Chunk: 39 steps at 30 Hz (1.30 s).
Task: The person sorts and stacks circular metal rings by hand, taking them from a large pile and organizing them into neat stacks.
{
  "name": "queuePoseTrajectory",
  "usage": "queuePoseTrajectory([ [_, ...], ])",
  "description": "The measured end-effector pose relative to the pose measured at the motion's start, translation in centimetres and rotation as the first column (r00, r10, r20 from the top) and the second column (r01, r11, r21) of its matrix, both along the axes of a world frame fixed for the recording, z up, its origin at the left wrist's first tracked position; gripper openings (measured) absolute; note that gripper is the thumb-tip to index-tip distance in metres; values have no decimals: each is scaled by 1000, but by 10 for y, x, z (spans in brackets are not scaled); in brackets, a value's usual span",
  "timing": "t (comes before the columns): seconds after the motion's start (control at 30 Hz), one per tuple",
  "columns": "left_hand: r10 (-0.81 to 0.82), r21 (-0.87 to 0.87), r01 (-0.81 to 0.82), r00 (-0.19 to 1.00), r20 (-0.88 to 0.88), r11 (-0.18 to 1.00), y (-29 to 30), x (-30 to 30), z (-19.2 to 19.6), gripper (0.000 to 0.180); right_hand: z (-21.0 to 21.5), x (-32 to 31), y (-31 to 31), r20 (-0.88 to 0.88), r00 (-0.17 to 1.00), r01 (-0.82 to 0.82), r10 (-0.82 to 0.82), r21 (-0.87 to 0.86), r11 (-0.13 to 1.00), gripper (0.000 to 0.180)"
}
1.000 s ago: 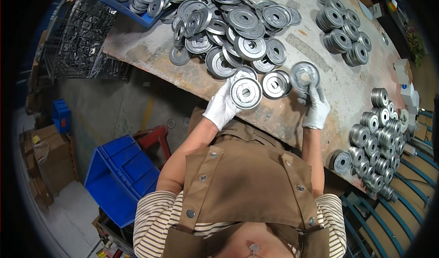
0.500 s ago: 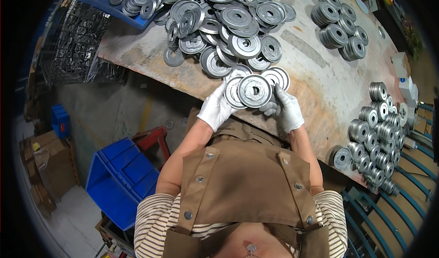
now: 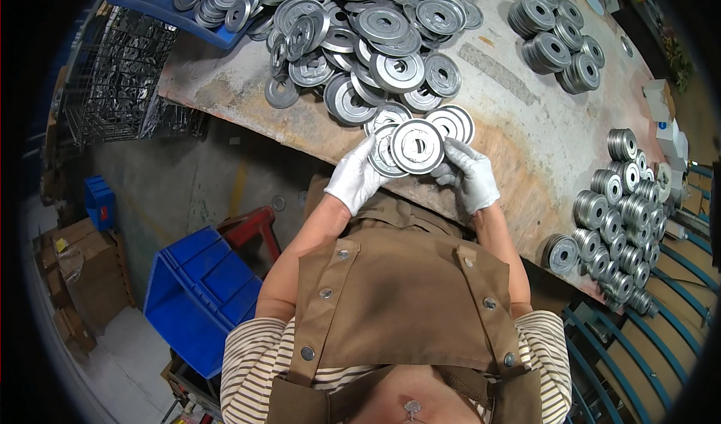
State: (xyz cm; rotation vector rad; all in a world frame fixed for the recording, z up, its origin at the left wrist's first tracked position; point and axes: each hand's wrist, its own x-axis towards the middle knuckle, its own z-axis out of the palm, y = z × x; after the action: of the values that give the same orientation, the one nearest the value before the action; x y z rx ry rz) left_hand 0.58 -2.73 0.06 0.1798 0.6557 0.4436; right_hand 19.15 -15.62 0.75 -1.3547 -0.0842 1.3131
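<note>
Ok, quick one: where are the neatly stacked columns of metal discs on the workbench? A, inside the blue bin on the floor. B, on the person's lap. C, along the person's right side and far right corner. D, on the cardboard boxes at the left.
C: the stacked discs stand along the right edge of the workbench, with more stacks at the far right.

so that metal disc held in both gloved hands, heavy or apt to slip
The metal disc looks like solid cast metal, so probably stiff and heavy for its size. Its smooth face could slip, though the left hand and right hand bracket it. On edge it might roll.
</note>
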Motion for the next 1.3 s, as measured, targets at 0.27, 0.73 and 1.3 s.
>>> queuePoseTrajectory([
  [0.27, -12, 5, 12, 1000, 2, 1000, 1, 0, -1, 39, 12, -3, -1, -64, 997, 47, -44, 44, 998, 46],
  [0.73, -37, 38, 37, 999, -19, 999, -2, -2, 1, 39, 13, -8, 2, 146, 989, 19, -9, -67, 998, 42],
  [1.3, -9, 13, 11, 994, -106, 1000, 3, -3, -11, 40, 3, -7, -5, 182, 899, 405, -398, -1, 914, 38],
])
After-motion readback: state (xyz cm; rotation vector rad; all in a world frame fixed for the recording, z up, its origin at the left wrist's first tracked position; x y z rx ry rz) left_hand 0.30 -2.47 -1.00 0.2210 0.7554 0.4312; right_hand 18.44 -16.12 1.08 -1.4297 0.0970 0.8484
